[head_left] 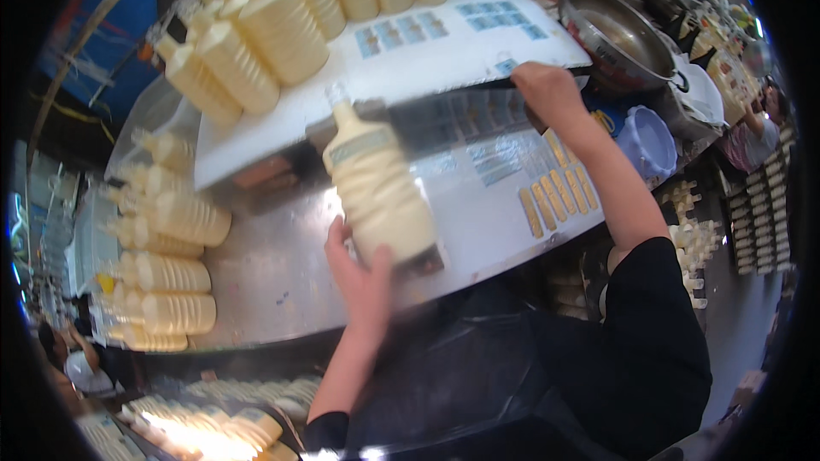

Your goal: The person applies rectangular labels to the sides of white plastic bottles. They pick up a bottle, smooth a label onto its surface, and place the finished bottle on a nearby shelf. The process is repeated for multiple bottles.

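Observation:
A cream-coloured ribbed plastic bottle (380, 192) leans slightly left in front of me, with a narrow clear neck and a bluish label band near its shoulder. My left hand (363, 277) grips it low, near the base; both are somewhat blurred. My right hand (547, 90) is closed at the front right edge of the raised white shelf (461, 60), beside a small blue label (506, 67). Whatever its fingers may hold is hidden. Further blue labels (401, 32) lie in rows on the shelf.
Similar bottles (286, 30) stand on the shelf's left and back; more lie stacked (175, 303) at the metal table's (273, 290) left end. Several yellowish strips (555, 196) lie at its right. Beyond are a large metal pan (619, 30), a lilac bucket (647, 141) and other people.

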### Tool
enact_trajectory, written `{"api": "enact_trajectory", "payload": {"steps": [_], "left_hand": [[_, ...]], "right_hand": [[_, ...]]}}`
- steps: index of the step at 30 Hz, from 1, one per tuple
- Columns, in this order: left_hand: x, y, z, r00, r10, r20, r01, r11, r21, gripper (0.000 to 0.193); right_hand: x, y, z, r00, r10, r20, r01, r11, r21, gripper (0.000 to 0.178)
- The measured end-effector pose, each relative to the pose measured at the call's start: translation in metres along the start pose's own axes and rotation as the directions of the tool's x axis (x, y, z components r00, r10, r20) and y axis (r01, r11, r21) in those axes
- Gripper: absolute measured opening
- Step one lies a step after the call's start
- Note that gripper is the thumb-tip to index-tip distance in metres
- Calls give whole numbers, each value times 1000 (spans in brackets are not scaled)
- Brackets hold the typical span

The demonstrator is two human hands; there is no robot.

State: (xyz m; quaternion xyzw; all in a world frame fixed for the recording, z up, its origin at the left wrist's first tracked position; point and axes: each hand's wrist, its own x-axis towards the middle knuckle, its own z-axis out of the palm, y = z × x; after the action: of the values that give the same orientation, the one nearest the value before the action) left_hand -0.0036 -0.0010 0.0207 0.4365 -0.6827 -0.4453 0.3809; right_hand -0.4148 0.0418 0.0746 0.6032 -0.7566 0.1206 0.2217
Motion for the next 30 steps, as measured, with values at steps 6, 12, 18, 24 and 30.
{"api": "enact_trajectory", "payload": {"steps": [6,12,18,24,30], "left_hand": [[-5,2,-9,999,-17,32,18,1000,-26,74],[3,15,-19,963,-161,214,241,872,-426,70],[10,9,-2,984,-152,88,168,962,-214,70],[14,5,2,989,-150,-1,148,976,-159,69],[4,-9,3,994,-109,25,111,923,-368,62]], "right_hand": [[-7,-99,-45,968,108,226,-245,603,759,15],[-40,-185,-68,761,-599,-248,633,604,484,25],[-52,-185,-50,700,-653,-291,712,607,353,26],[-77,-180,-38,766,-571,-296,643,672,367,25],[-83,-193,-46,967,-47,250,-179,573,800,44]]}}
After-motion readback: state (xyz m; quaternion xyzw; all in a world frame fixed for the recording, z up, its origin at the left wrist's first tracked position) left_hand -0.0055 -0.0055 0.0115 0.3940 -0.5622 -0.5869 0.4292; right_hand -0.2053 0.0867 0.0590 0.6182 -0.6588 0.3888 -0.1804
